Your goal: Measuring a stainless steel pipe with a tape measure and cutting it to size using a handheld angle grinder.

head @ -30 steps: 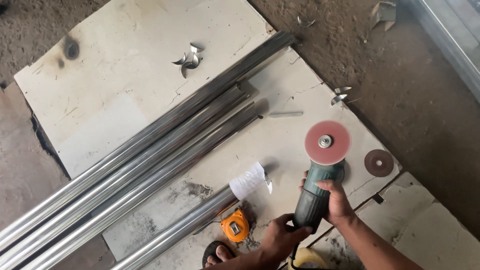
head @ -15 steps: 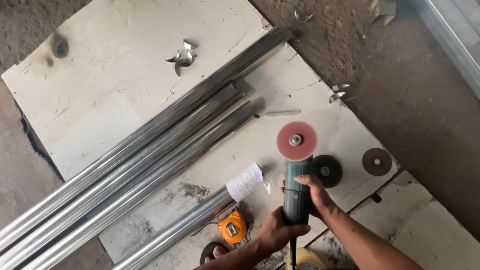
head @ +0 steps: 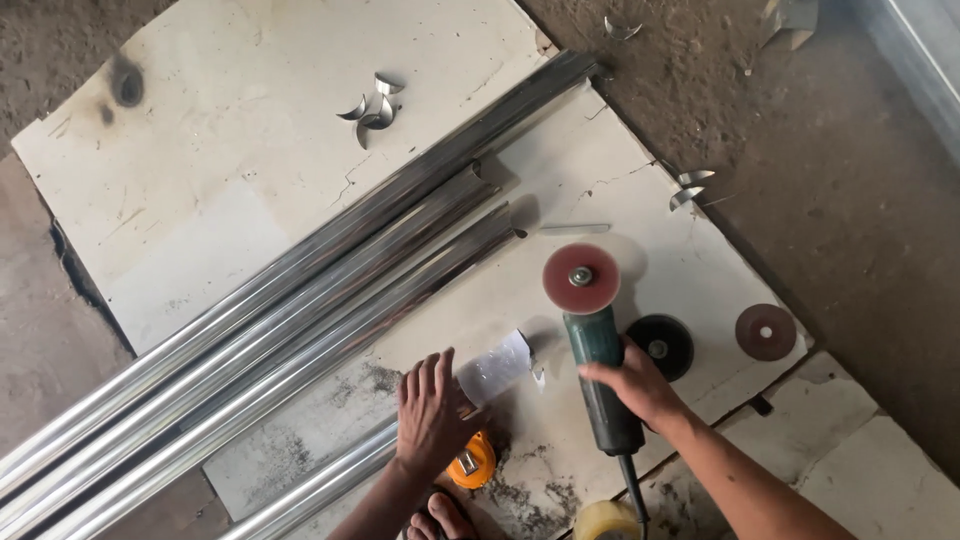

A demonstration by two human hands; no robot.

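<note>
My right hand (head: pixel 636 382) grips the body of a green angle grinder (head: pixel 597 370) fitted with a red disc (head: pixel 581 278), held over the pale board (head: pixel 250 170). My left hand (head: pixel 432 414) lies palm down on a short shiny steel pipe (head: pixel 330 480), close to its cut end (head: pixel 495 367), which carries a white wrap. An orange tape measure (head: pixel 472 465) sits just under that hand. Three long steel pipes (head: pixel 300 300) lie side by side, slanting across the board.
A black disc (head: pixel 660 347) and a brown disc (head: pixel 765 331) lie right of the grinder. Curved metal offcuts (head: pixel 372 105) lie on the board, more (head: pixel 690 188) at its right edge. A yellow tape roll (head: pixel 606 522) and my toes (head: pixel 437 518) are at the bottom.
The grinder swung left and away from me, uncovering the black disc. My left hand left the grinder's rear and came down on the short pipe.
</note>
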